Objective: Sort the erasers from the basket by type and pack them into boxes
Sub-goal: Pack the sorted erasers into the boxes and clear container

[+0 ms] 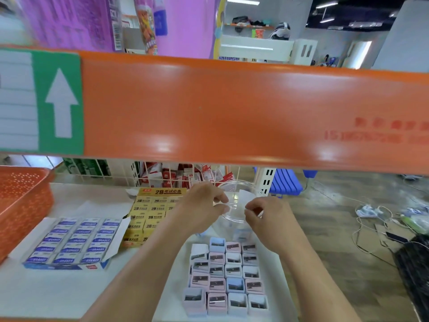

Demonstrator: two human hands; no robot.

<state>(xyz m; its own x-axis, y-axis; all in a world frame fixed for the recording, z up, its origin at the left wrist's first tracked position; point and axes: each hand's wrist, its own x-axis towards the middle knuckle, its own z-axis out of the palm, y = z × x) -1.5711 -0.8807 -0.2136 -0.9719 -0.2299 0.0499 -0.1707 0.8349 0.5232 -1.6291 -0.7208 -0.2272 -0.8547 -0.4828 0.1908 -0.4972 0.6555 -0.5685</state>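
In the head view, the white desk [58, 293] filled the lower half beneath a broad orange shelf beam [209, 108] running across the middle. The orange basket [23, 205] sat at 9 o'clock, at the desk's left edge. Just beside it, at 8 o'clock, lay an open blue-and-white eraser box [74, 242], packed in neat rows. The yellow 2B eraser box [148, 214] touched its right flap and was also full. At 6 o'clock, rows of small pastel blocks [227, 275] in pink, blue and white stood tightly together.

Both hands were held apart above those blocks. The left hand [204, 205] pinched the left rim of a clear round container [234, 203] between thumb and fingers. The right hand [267, 214] had its fingers curled at the near right rim, apparently pinching it too. Behind, at 12 o'clock from the hands, a wire rack [181, 176] held red-and-white packs.
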